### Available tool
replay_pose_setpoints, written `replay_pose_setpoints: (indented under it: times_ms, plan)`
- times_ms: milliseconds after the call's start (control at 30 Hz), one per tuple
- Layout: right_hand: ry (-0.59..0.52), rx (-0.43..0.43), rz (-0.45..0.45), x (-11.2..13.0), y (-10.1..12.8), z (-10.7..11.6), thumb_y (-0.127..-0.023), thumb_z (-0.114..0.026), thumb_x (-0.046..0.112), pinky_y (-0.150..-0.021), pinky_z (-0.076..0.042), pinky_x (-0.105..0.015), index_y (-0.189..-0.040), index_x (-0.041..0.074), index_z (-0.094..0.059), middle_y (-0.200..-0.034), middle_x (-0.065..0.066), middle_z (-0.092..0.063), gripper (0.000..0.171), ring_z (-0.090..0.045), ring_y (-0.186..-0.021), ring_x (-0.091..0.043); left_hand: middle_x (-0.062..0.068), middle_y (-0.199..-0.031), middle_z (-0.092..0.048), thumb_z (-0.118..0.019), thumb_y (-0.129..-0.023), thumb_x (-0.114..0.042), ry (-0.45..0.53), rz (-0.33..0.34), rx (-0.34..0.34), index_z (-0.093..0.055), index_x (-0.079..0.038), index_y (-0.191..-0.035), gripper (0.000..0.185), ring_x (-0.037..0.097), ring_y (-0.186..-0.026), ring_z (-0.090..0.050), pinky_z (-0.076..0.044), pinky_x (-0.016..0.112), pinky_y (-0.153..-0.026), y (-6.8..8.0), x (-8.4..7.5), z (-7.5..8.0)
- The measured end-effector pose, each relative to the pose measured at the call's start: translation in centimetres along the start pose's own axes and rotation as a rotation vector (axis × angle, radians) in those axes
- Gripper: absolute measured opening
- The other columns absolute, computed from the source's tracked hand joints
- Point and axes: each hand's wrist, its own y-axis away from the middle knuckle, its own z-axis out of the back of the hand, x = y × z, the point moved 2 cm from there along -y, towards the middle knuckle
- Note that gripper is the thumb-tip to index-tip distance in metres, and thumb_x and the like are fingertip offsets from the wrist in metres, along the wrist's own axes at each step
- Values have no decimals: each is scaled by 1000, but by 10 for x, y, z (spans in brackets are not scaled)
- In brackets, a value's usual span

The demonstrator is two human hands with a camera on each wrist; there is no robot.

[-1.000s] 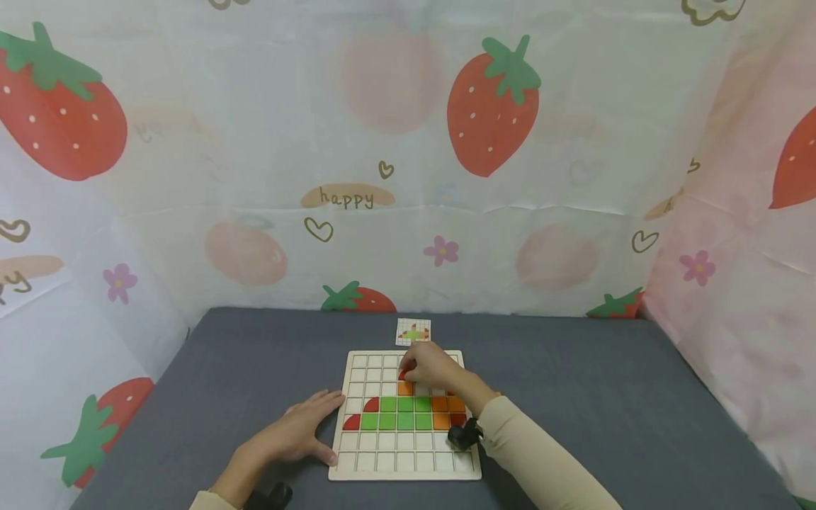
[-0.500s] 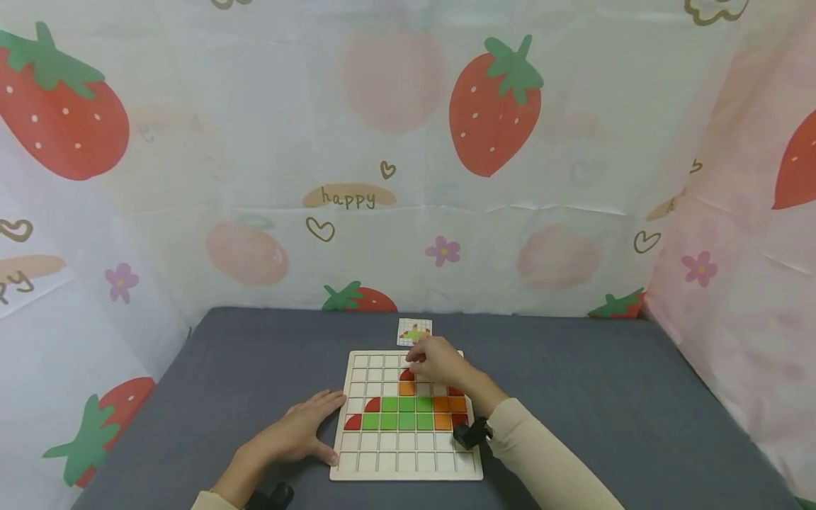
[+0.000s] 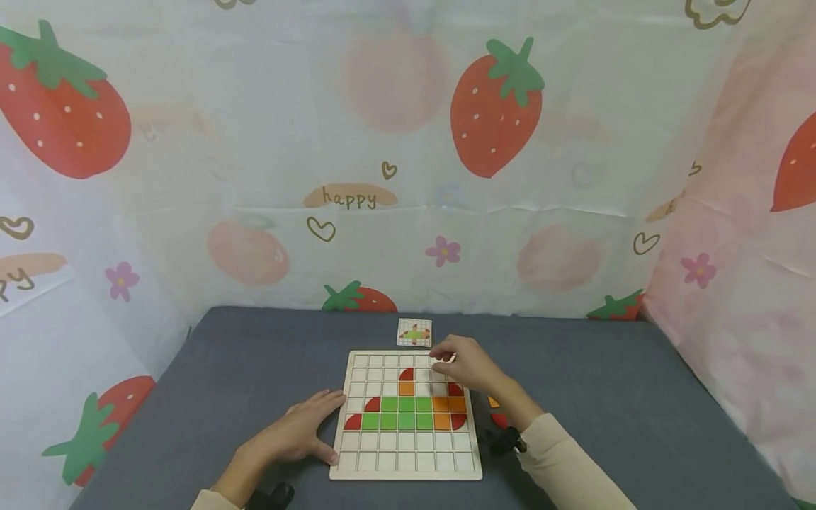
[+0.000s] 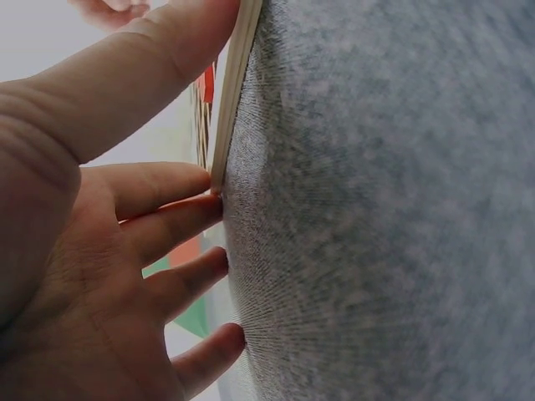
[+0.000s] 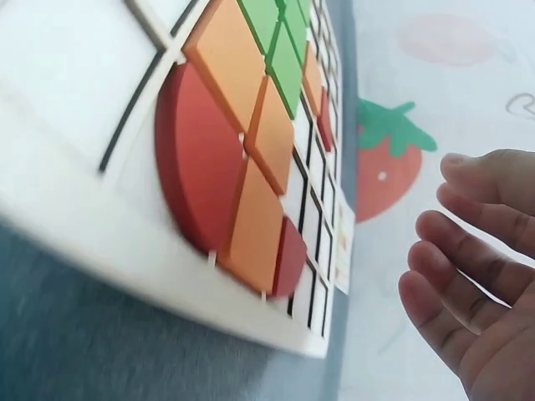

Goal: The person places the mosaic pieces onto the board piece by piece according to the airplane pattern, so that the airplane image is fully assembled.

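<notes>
A pale wooden grid board (image 3: 406,476) lies flat on the table, with green tiles (image 3: 406,413), orange tiles (image 3: 441,413) and red quarter-round tiles (image 3: 352,423) in its cells. One red quarter-round tile (image 3: 406,375) sits directly above a single orange tile (image 3: 406,388). My left hand (image 3: 290,428) rests with spread fingers at the board's left side; the left wrist view has its thumb and fingertips touching the board's edge (image 4: 230,109). Over the upper right corner hovers my right hand (image 3: 470,366), fingers loosely bent, holding nothing, as the right wrist view also shows.
Behind the board lies a small pattern card (image 3: 414,332). A loose orange piece (image 3: 494,402) and a red piece (image 3: 500,421) lie on the grey tablecloth (image 3: 605,397) to the right, partly hidden by my right arm. A strawberry-print curtain (image 3: 408,142) encloses the back and sides.
My right hand has let go of the red quarter-round tile and moved right, uncovering it in its cell. The loose pieces beside the board have come into view. My left hand stays put.
</notes>
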Motion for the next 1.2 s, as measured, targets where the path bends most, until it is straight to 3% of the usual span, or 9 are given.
replay_pose_setpoints:
  times_ms: [633,800,1200]
  plan:
    - [35,-41,-36,-22,50,23,-82,-64,16,-68,-48,-21,-100,5,-67,-91,-2,-60,22,-55,-79,-10,12,-144,-35,-80,-56,-41,-48,-21,4,-36,-9,-138,99,34,-137,-23,-21,62,-101,-1,-1,2]
    - [43,-42,-50,-30,62,25,-82,-65,17,-69,-48,-21,-101,6,-67,-92,-1,-60,23,-56,-80,-11,11,-144,-35,-81,-55,-38,-17,0,2,-36,-9,-138,99,34,-137,-23,-19,63,-102,0,-2,2]
    - [26,-46,-117,-46,70,23,-81,-65,17,-68,-48,-23,-99,8,-68,-90,2,-60,20,-56,-81,-10,11,-144,-36,-81,-55,-35,0,11,-5,-36,-10,-138,98,33,-137,-23,-18,63,-103,1,-4,2]
